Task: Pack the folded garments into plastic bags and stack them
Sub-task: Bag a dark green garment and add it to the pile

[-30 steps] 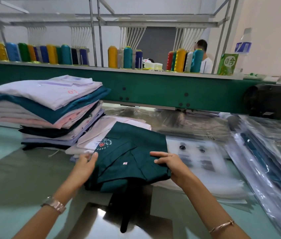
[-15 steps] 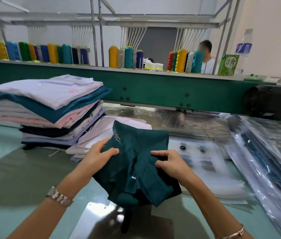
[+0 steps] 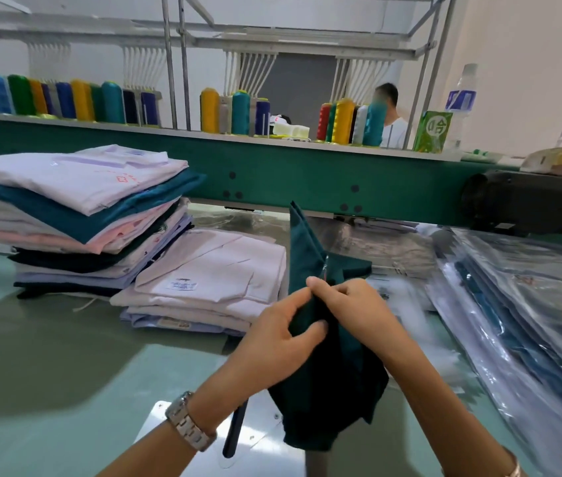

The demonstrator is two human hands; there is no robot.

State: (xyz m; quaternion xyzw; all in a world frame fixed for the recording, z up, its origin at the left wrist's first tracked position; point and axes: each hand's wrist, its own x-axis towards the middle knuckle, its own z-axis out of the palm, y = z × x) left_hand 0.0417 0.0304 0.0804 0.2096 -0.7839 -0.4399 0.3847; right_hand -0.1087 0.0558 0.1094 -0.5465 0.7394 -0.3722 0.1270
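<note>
A dark green folded garment hangs doubled over between my hands, lifted off the table, one corner sticking up. My left hand grips its left side, thumb in front. My right hand pinches the top fold from the right, close against the left hand. To the left lies a low pile of pale pink and lilac folded garments. Behind that stands a taller stack of folded garments in white, teal, pink and navy. Bagged garments lie stacked at the right in clear plastic.
Loose clear plastic bags lie flat beyond my hands. A green machine beam crosses the back, with thread cones and bottles on top. A person stands behind it. A black motor housing sits at right. A metal plate is set in the table.
The green garment went from lying flat to being lifted and folded in half vertically. Both hands closed together at its top and shifted right; the pink pile beneath is now uncovered.
</note>
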